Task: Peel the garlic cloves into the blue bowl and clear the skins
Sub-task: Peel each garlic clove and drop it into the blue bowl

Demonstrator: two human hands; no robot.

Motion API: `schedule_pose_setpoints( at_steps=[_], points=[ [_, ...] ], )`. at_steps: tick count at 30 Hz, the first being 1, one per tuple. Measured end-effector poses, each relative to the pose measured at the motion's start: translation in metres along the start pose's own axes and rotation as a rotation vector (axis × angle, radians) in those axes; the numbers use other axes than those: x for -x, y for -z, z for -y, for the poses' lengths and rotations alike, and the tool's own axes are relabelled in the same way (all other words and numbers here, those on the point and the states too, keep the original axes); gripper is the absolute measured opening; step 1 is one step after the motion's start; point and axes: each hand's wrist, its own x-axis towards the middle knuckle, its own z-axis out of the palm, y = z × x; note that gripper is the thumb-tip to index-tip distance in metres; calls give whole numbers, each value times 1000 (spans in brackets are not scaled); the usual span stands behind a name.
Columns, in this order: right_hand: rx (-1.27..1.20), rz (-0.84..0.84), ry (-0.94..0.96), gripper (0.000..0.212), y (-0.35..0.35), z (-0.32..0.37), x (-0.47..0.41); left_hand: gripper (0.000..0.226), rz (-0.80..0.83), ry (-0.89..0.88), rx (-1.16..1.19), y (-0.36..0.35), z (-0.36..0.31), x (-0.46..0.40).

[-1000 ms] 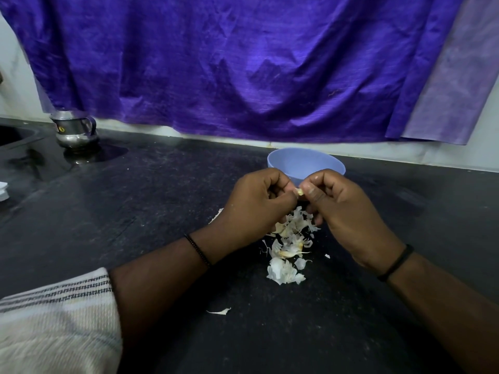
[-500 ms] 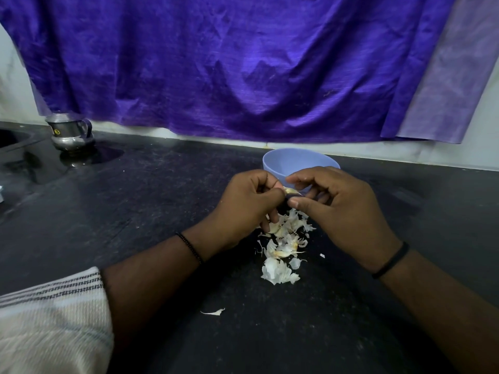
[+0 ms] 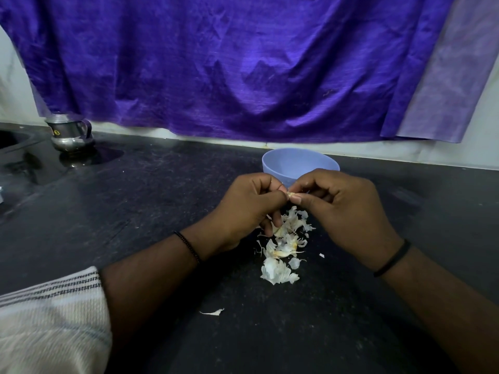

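A small garlic clove (image 3: 292,195) shows between my two hands, just in front of the blue bowl (image 3: 299,164). My left hand (image 3: 248,209) grips it with curled fingers, and my right hand (image 3: 340,209) pinches its tip between thumb and forefinger. Most of the clove is hidden by my fingers. Below the hands, a pile of white garlic skins (image 3: 283,252) lies on the black counter (image 3: 135,211). One loose skin (image 3: 213,312) lies nearer to me. I cannot see inside the bowl.
A steel jug (image 3: 70,134) stands at the back left, beside a sink edge (image 3: 13,139). A purple cloth (image 3: 229,63) hangs over the wall behind the counter. My striped sleeve (image 3: 51,319) fills the lower left corner.
My right hand's fingers have closed back in over the clove's tip after spreading a little. Both hands stay in front of the bowl.
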Motion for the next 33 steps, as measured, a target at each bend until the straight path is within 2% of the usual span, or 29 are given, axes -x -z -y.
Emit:
schedule_pose_setpoints(
  at_steps=[11, 17, 21, 25, 29, 33],
  points=[
    [-515, -89, -224, 15, -5, 0, -4, 6, -35, 1, 21, 1, -2, 0],
    [-746, -105, -352, 12, -1, 3, -6, 10, -39, -6, -111, 1, 5, -1],
    [-781, -74, -412, 15, -1, 2, -5, 22, -86, -127, -227, 0, 8, 0],
    [-756, -49, -437, 21, -1, 2, -4, 10, -197, -288, -276, 2, 5, 0],
    [-733, -9, -446, 23, -2, 2, -3, 10, -203, -338, -239, 2, 3, 1],
    [-714, -32, -445, 30, -4, 4, -2, 6, -197, -288, -188, 1, 3, 1]
  ],
)
